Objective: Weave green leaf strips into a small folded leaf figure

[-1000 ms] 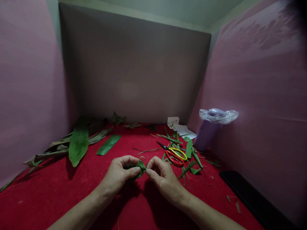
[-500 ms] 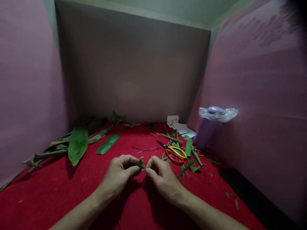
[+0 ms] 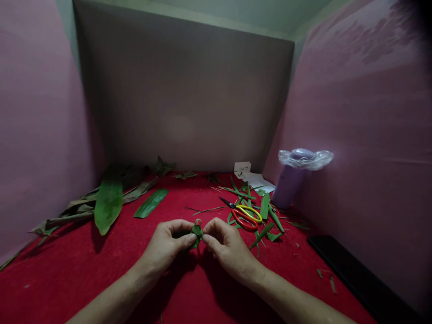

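Note:
A small folded green leaf (image 3: 197,231), with a thin loop at its top, is held up over the red cloth (image 3: 189,292). My left hand (image 3: 170,238) pinches its left side between thumb and fingers. From the other side my right hand (image 3: 222,243) is closed, thumb and forefinger tips gripping the leaf's right edge. The fingers hide part of the folds. Just beyond the right hand lie scissors (image 3: 241,213) with one red and one yellow handle, among cut green leaf strips (image 3: 265,206).
A broad leaf (image 3: 108,207) lies over dry leaves (image 3: 79,209) at the left, near a cut leaf piece (image 3: 151,203). White papers (image 3: 258,181) and a purple tumbler (image 3: 290,186) with plastic wrap stand at the back right. A black flat object (image 3: 354,270) lies along the right wall.
The folded leaf has turned so more of its front shows. My right fingertips have moved slightly left, closer to my left thumb.

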Motion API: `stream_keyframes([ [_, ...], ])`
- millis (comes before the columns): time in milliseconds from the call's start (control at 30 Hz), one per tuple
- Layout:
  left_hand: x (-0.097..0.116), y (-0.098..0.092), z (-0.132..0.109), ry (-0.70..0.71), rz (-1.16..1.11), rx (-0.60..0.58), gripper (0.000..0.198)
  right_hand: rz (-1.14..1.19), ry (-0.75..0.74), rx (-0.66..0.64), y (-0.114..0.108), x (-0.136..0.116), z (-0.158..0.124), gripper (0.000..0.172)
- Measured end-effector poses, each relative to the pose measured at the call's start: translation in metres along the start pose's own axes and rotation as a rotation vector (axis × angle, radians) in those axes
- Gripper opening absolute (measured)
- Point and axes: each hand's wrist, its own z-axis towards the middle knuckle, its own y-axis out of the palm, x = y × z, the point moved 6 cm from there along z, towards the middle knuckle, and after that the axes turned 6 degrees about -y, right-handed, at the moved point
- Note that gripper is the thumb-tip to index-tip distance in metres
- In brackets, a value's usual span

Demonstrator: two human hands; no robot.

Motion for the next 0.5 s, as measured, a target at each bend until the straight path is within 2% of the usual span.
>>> stream_keyframes([
  [300, -0.0049, -0.002, 0.0013, -0.032, -0.022, -0.011, 0.02, -0.018, 0.007, 0.013, -0.0011, 0.0015, 0.0001, 0.008],
  [500, -0.0039, 0.0, 0.0027, -0.026, 0.024, -0.037, 0.017, -0.035, -0.004, 0.018, -0.0007, -0.0025, 0.0006, 0.009],
])
